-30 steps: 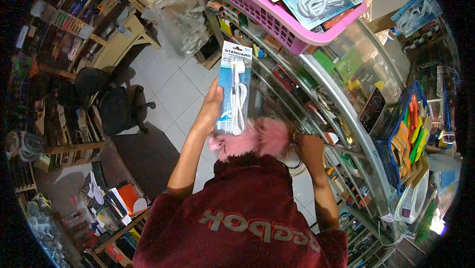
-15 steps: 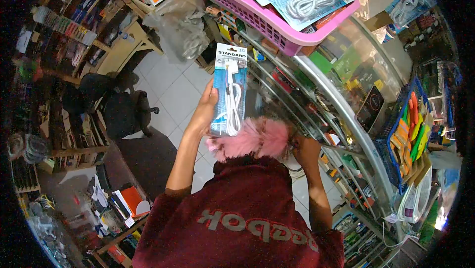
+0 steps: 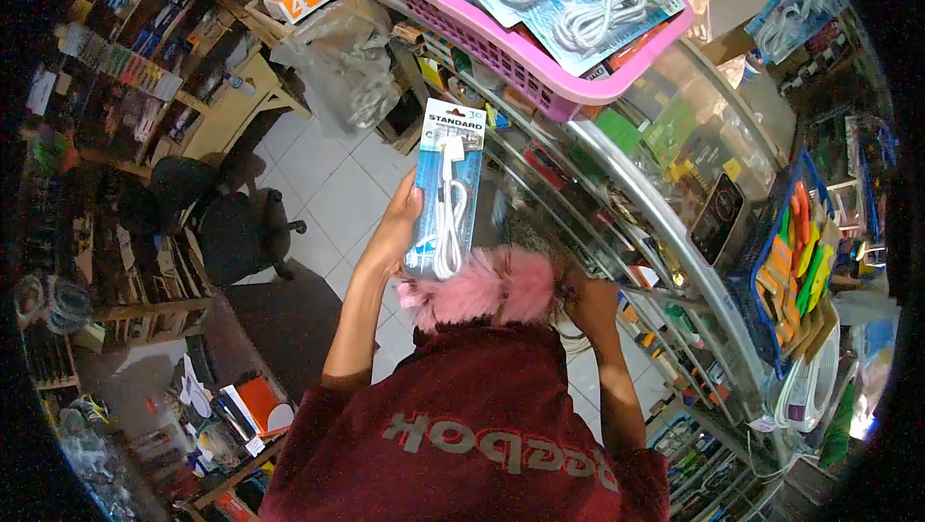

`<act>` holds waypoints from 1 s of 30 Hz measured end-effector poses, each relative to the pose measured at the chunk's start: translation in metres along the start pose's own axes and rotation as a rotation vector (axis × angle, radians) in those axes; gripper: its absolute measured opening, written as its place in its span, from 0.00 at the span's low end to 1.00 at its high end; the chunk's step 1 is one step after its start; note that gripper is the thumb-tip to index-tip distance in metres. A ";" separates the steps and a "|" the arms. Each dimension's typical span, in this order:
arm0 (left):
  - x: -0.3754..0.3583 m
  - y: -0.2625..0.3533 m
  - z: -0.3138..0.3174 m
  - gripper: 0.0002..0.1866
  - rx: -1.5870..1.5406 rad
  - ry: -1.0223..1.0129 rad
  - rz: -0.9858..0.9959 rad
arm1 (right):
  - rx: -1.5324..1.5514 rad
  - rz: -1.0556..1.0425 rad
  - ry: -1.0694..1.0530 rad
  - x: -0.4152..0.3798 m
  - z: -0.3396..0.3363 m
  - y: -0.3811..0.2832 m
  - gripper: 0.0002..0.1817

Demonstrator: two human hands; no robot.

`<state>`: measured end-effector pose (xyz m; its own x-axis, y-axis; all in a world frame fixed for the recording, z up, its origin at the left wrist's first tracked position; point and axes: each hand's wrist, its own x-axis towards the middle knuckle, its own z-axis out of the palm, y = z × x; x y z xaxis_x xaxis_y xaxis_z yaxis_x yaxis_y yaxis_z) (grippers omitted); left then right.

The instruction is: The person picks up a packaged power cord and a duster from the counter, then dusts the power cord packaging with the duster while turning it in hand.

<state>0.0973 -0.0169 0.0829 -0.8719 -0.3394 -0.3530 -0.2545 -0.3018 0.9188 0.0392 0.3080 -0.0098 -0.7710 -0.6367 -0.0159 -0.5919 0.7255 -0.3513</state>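
Observation:
My left hand (image 3: 393,228) is closed on the left edge of a blister-packed white cable (image 3: 449,199). The pack's card is blue and white, reads "STANDARD", and is held upright in front of my chest with its printed side facing me. Below it a pink fluffy duster (image 3: 482,289) lies crosswise, close to my maroon shirt. My right hand (image 3: 590,308) is closed at the duster's right end. Its fingers are in shadow, and the handle is hidden.
A pink basket (image 3: 597,90) of similar cable packs stands on the curved glass display counter (image 3: 665,204). Farther right, a blue mesh basket (image 3: 747,305) holds colourful packets, with a phone-like device (image 3: 718,218) beside it. An office chair (image 3: 246,233) and crowded shelves are at left.
The view has shifted slightly, so the pack, duster and pink basket appear a little lower. Both hands keep their grip.

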 end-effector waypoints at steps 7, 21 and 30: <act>-0.012 0.002 -0.009 0.23 0.059 0.024 -0.025 | 0.028 -0.006 -0.065 0.000 0.005 -0.004 0.11; -0.031 -0.017 -0.026 0.30 -0.076 -0.201 0.000 | 0.060 -0.041 -0.169 0.016 -0.008 -0.019 0.09; -0.032 -0.013 -0.016 0.29 0.239 -0.184 0.037 | 0.010 -0.074 -0.159 -0.001 0.002 0.023 0.13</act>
<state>0.1356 -0.0168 0.0798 -0.9381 -0.1726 -0.3003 -0.2931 -0.0666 0.9538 0.0269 0.3253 -0.0199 -0.6785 -0.7217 -0.1369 -0.6422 0.6732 -0.3666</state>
